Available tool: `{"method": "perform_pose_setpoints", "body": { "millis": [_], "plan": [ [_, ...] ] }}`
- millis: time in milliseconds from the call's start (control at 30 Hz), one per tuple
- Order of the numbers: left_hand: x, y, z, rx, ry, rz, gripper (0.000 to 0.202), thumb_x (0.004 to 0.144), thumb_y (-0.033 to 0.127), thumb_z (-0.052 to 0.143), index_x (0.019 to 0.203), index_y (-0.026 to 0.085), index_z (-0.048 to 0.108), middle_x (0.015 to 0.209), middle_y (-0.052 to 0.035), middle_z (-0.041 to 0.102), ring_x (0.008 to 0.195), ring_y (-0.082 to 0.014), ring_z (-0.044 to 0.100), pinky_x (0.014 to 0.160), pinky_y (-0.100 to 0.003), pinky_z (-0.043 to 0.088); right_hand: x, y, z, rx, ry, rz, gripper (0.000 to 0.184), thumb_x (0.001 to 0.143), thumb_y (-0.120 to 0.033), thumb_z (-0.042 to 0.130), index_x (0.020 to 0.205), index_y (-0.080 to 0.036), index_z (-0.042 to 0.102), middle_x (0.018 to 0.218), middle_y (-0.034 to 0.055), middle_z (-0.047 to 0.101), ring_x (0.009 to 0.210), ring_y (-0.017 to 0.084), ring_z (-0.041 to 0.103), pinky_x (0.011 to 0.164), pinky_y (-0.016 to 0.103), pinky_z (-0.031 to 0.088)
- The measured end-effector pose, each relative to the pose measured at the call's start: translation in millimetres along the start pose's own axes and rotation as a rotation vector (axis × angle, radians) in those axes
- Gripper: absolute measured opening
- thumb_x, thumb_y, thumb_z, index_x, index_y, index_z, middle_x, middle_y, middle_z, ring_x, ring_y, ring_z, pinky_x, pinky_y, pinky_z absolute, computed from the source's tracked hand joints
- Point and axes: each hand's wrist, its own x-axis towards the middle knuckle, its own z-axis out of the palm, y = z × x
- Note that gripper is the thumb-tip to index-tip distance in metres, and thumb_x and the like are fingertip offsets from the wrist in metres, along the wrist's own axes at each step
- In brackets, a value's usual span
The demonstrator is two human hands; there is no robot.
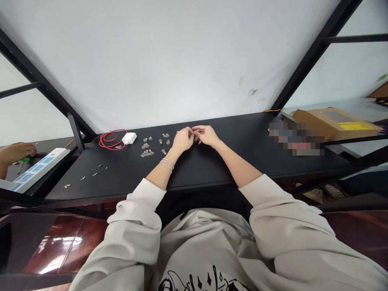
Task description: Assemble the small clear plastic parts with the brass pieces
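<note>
Over the middle of the black desk (200, 165), my left hand (183, 138) and my right hand (206, 135) meet at the fingertips. Both are pinched closed; whatever lies between the fingers is too small and hidden to make out. Several small clear pieces with copper-coloured parts (147, 152) lie in loose groups to the left of my left hand. One such piece (164, 152) rests close to my left wrist, which wears a silver bracelet. Farther left, several tiny metallic bits (95, 174) are scattered on the desk.
A white charger (129, 138) with a coiled red cable (106, 141) sits at the back left. Beyond the left frame are a white power strip (39, 169) and another person's hand (18, 152). A cardboard box (330, 123) stands at the right, beside a blurred-out item (297, 139).
</note>
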Motion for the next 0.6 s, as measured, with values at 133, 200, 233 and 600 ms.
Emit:
{"method": "perform_pose_setpoints", "body": {
  "millis": [133,200,233,600],
  "plan": [
    [0,1,-1.6,0.028,-0.003,-0.030,0.007,0.091,0.015,0.061,0.093,0.021,0.064,0.097,-0.0069,0.074,0.094,-0.0225,0.069,0.088,-0.036,0.051,1,2,-1,-0.033,-0.002,-0.012,0.015,0.091,-0.016,0.069,0.104,-0.013,0.076,0.090,0.0091,0.078,0.063,0.014,0.071,0.043,0.018,0.055],
    [1,1,-5.4,0.070,0.008,-0.066,0.011,0.090,0.013,0.059,0.095,0.021,0.065,0.101,-0.0078,0.074,0.096,-0.0228,0.068,0.088,-0.035,0.051,1,3,-2,-0.073,0.017,-0.009,0.015,0.089,-0.015,0.071,0.103,-0.014,0.076,0.091,0.0089,0.078,0.061,0.013,0.069,0.042,0.018,0.054],
    [2,0,-8.1,0.100,0.019,-0.088,0.014,0.090,0.012,0.058,0.097,0.021,0.065,0.103,-0.0082,0.074,0.098,-0.0231,0.068,0.089,-0.035,0.050,1,4,-3,-0.090,0.027,-0.004,0.016,0.088,-0.014,0.072,0.104,-0.014,0.076,0.092,0.0090,0.078,0.061,0.013,0.069,0.043,0.018,0.053],
    [9,-21,-31.4,0.391,-0.012,-0.325,0.023,0.087,0.021,0.065,0.110,0.019,0.070,0.126,-0.0168,0.065,0.123,-0.0336,0.054,0.104,-0.045,0.041,6,2,-14,-0.257,0.317,0.015,0.021,0.085,-0.012,0.063,0.099,-0.016,0.077,0.092,0.0076,0.078,0.080,0.020,0.074,0.089,0.035,0.060]
  ]
}}
